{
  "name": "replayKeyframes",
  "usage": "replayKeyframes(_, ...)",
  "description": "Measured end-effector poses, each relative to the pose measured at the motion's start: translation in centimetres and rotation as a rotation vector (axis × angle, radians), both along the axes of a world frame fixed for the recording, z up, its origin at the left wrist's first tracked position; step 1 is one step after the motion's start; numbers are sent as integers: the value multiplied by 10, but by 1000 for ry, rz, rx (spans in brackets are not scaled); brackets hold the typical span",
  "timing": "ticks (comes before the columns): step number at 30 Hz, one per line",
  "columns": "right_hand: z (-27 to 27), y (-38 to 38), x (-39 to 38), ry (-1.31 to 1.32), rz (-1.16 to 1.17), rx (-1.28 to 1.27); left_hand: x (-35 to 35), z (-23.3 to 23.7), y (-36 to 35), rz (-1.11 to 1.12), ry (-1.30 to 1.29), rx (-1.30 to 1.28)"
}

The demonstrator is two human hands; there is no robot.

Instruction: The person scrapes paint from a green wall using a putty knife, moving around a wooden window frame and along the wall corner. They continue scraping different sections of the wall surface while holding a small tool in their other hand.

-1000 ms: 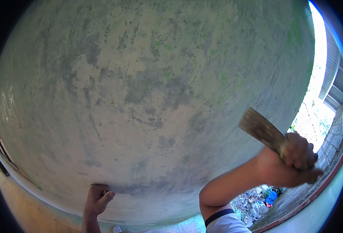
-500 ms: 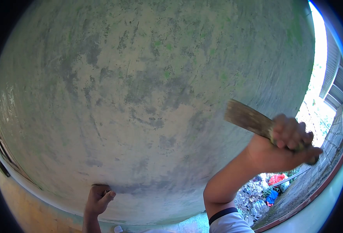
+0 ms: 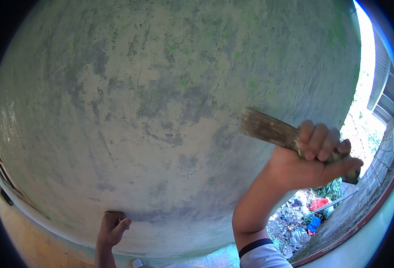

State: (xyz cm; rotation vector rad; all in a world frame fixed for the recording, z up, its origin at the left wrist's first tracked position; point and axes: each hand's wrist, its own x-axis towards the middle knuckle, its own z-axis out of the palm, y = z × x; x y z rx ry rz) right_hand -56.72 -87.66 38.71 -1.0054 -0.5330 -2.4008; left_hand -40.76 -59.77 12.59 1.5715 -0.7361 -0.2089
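In the head view a broad wall (image 3: 161, 134) of patchy grey, cream and green paint fills most of the picture. My right hand (image 3: 319, 154) grips a scraper (image 3: 268, 128) with a flat, worn brown blade, fingers wrapped round its handle. The blade points left, overlapping the wall, and the handle's dark end sticks out below my palm. Low on the wall, my left hand (image 3: 113, 228) is curled closed, its knuckles right at the surface beside a dark streak. Whatever its fingers may hold is hidden.
Past the wall's right edge, a heap of rubbish (image 3: 297, 223) with red and blue pieces lies below. A stone-block wall (image 3: 340, 228) slopes up beside it, under a corrugated roof (image 3: 382, 85). Window bars (image 3: 5, 172) show at the far left.
My right hand and the scraper have moved left and slightly up across the wall. The left hand stays where it was. The view has shifted a little.
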Motion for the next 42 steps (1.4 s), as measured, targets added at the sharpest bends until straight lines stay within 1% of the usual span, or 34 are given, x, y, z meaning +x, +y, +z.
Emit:
replayKeyframes(2,5,2,2,168,754,-361,0,1,1,6,8,0)
replayKeyframes(3,5,-4,-11,185,768,-437,-1,2,0,0,1,-9)
replayKeyframes(4,2,-9,-25,183,772,-441,-1,3,0,-7,-5,-18)
replayKeyframes(6,-1,-17,-45,120,664,-617,0,3,1,-15,-6,-12)
replayKeyframes(7,-1,-14,-41,120,667,-633,0,3,2,-28,-4,2)
replayKeyframes(8,-1,-7,-26,120,665,-631,1,0,2,-30,-4,4)
replayKeyframes(10,2,6,7,152,799,-338,3,-4,2,-9,-47,7)
replayKeyframes(12,7,-4,-10,178,830,-360,-1,2,-1,-12,-31,-15)
replayKeyframes(14,4,-19,-39,277,608,-592,-2,4,-1,-13,-12,-40)
replayKeyframes(15,2,-18,-46,168,575,-588,-2,4,0,-19,-3,-40)
replayKeyframes(16,3,-13,-38,172,572,-584,-3,4,-1,-29,7,-39)
replayKeyframes(19,6,11,6,131,656,-298,3,-3,2,-26,-34,-1)
replayKeyframes(20,6,9,2,129,654,-293,2,-3,2,-28,-34,4)
replayKeyframes(22,10,-4,-13,226,722,-434,2,-2,1,-2,-48,2)
replayKeyframes(23,11,-14,-25,267,658,-558,1,-2,1,0,-52,-2)
replayKeyframes(24,6,-15,-41,169,669,-516,1,-3,-1,2,-34,-24)
replayKeyframes(26,8,-12,-42,58,630,-531,1,-3,-1,3,-14,-49)
replayKeyframes(27,8,-12,-31,60,631,-532,2,-3,0,-2,-30,-33)
replayKeyframes(29,10,-2,1,91,645,-347,1,-3,1,-5,-45,-17)
replayKeyframes(32,11,-2,-16,158,676,-386,1,-1,2,0,-56,7)
replayKeyframes(33,8,-15,-28,195,736,-534,-1,-1,1,-3,-32,-16)
replayKeyframes(34,7,-14,-41,157,690,-562,-1,-1,0,-7,-7,-40)
replayKeyframes(36,4,-17,-46,86,690,-585,0,-1,-1,-9,-8,-39)
replayKeyframes(37,6,-14,-35,87,692,-582,0,-2,0,-12,-11,-32)
replayKeyframes(39,10,-4,-1,169,663,-392,1,-3,0,-18,-11,-32)
replayKeyframes(42,11,-8,-21,154,632,-438,-1,-1,0,-13,-6,-38)
